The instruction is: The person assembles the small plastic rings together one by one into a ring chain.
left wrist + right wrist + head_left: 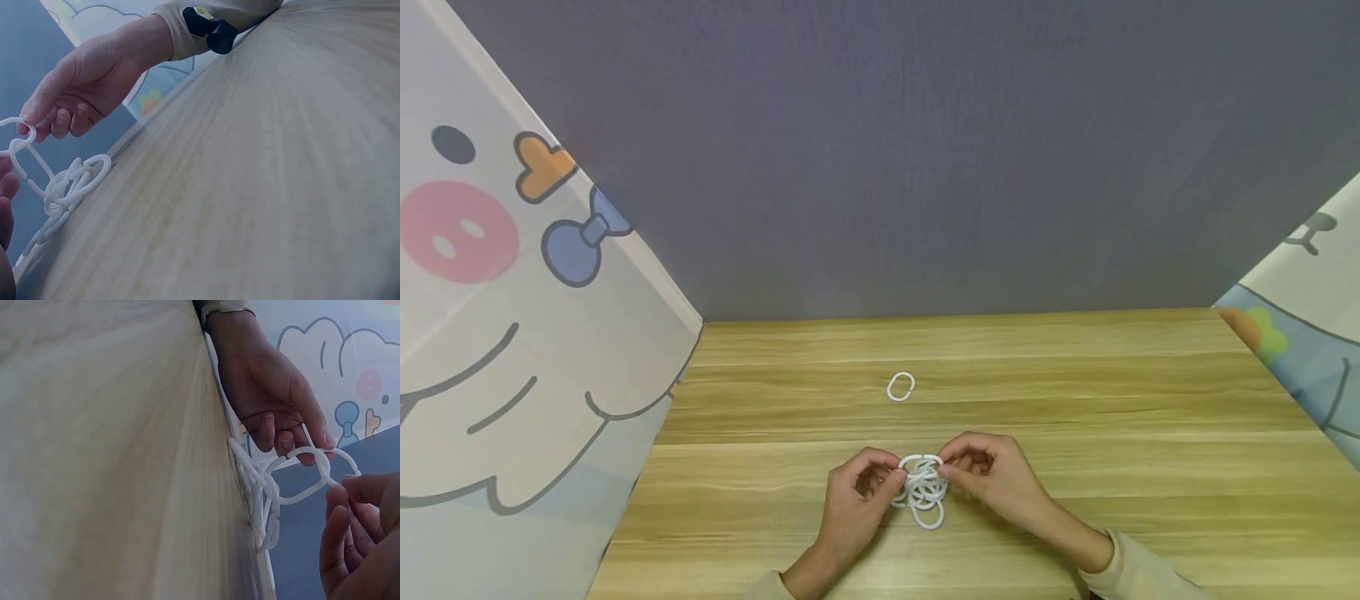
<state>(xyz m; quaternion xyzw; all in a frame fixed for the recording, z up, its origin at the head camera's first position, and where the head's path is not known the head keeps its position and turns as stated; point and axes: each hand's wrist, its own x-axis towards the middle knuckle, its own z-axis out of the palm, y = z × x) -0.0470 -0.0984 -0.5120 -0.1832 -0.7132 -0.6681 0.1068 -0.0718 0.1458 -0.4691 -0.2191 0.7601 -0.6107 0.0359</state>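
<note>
My left hand point(859, 504) pinches the left side of a white oval plastic ring point(912, 457) between thumb and forefinger. On its right side, my right hand point(1006, 482) pinches the same ring with thumb and fingertips. The ring has a small gap in its outline, at the top in the head view. Hooked through it hangs another ring point(299, 500), part of a tangled chain of white rings point(62, 190) that slopes down to the tabletop. One loop of the chain point(931, 527) sticks out towards the near edge.
A single loose white ring point(904, 372) with a gap lies farther back on the wooden table point(1075, 392). Behind the table rises a grey panel point(925, 167). Cartoon-printed panels stand at the left point(550, 350) and right point(1315, 292).
</note>
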